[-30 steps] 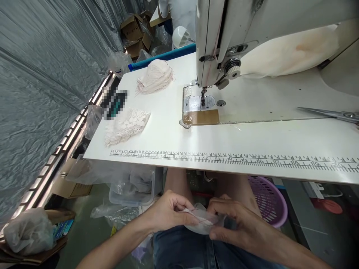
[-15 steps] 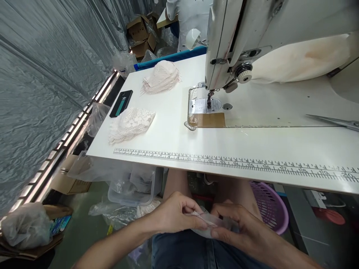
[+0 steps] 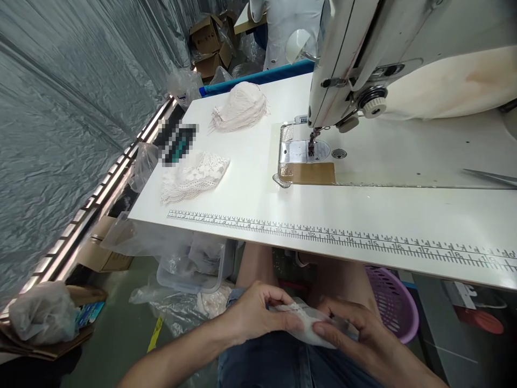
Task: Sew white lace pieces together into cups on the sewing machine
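Over my lap, below the table's front edge, a small piece of thin white fabric point(image 3: 309, 323) is stretched between my hands. My left hand point(image 3: 269, 311) pinches its left end between thumb and fingers. On the other side my right hand point(image 3: 343, 326) grips it, thumb on top. Part of the cloth is hidden behind the fingers. On the white sewing table point(image 3: 250, 188) lie a folded piece of white lace point(image 3: 197, 175) and, farther back, a stack of pale pink fabric cups point(image 3: 242, 106).
A sewing machine point(image 3: 347, 70) stands at the right, its needle over the metal plate. Scissors point(image 3: 490, 177) lie at the right edge. Below are a clear plastic bin point(image 3: 194, 272) and a purple basket point(image 3: 396, 302). A person in white point(image 3: 288, 27) is beyond the table.
My hands keep hold of the white fabric and have shifted slightly; more of its white surface shows between them. The camera view has turned a little left.
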### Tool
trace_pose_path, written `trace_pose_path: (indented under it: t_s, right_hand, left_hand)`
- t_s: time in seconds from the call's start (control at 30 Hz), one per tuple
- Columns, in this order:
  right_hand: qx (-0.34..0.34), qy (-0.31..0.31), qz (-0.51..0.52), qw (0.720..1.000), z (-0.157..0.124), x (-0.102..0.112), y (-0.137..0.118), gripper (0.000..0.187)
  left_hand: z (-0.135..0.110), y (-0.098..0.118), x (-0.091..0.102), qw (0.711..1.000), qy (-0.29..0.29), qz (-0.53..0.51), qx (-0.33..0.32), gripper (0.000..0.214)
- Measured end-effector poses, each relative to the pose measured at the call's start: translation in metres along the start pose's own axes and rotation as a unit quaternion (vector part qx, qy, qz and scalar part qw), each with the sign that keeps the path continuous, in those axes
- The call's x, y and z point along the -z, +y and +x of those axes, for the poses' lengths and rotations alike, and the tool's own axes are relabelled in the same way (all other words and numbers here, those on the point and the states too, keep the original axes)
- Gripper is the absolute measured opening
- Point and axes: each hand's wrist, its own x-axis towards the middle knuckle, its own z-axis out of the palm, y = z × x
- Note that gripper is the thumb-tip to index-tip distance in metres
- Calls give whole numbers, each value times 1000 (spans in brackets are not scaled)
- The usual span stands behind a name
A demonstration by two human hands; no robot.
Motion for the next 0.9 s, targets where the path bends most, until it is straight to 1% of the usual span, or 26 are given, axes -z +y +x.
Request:
trace_pose_path:
  t_s: [0.07, 0.13, 0.27, 0.4, 0.57, 0.7, 0.8, 0.9]
  right_hand:
    - [-6, -2, -1, 1000, -2, 0, 3, 27]
    - [-14, -16, -3, 1000, -4, 1, 4, 28]
    - [-12, -34, -20, 999, -6, 2, 2, 24]
    - [8, -35, -4, 999, -4, 0, -3, 28]
    - [6, -5, 35, 999, -5, -2, -3, 29]
    - [-7, 15, 58, 998, -11, -3, 2, 25]
    - [-27, 26, 69, 997, -14, -1, 5, 24]
    - [-37, 1, 70, 997, -14, 1, 5, 27]
  left_hand:
    - [-1, 1, -3, 1000, 4, 20, -10, 27]
    - [-3, 5, -4, 998, -3, 54, -33, 25]
    - [-7, 13, -5, 988, -17, 132, -75, 22]
    - [-6, 13, -5, 982, -24, 172, -79, 23]
    - [-4, 8, -11, 987, -5, 144, -65, 29]
    - [-2, 7, -18, 992, 13, 114, -45, 32]
    - [-1, 10, -20, 993, 3, 110, -35, 31]
    - [2, 14, -19, 993, -27, 109, -24, 34]
